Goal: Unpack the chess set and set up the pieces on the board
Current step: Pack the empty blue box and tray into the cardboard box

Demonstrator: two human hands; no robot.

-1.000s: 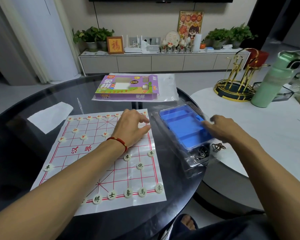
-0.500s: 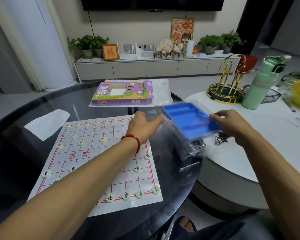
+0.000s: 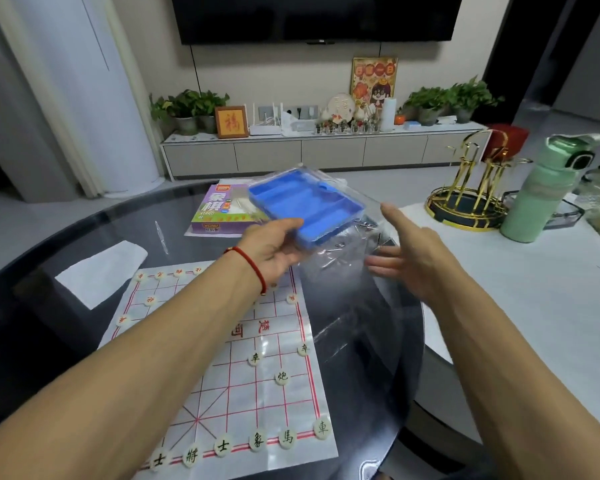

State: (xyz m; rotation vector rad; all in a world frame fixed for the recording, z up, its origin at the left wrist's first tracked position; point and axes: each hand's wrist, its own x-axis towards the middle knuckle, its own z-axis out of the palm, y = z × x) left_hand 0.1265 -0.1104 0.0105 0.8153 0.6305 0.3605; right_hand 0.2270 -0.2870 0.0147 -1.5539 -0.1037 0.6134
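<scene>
A living room with a wall television and a low sideboard lies behind a dark round glass bench (image 3: pixel 84 237), on which the paper chess board (image 3: pixel 257 375) is spread. The blue tray (image 3: pixel 305 207), its compartments showing no pieces, is held in the air above the board's far right corner, wrapped in a clear plastic cover (image 3: pixel 343 271) that hangs loose beneath it. Its long axis runs from the near left up to the far right, tilted, with the near end lowest. That near end sits in the left hand (image 3: pixel 274 247), whose grip is closed round the tray's edge, thumb on top. The right hand (image 3: pixel 409 258) is just beside the tray's right side, apart from it, fingers spread and straight, holding nothing. So the left hand carries the tray, and any pull on the plastic would likely fall to the right, which is nearer the loose film. Pieces (image 3: pixel 281 375) already stand along the board's near and far rows. Beyond the board's far edge lies the purple box (image 3: pixel 219 213); right of the board, on a white table, stand a gold rack (image 3: pixel 465 199) and a green bottle (image 3: pixel 548 188).
</scene>
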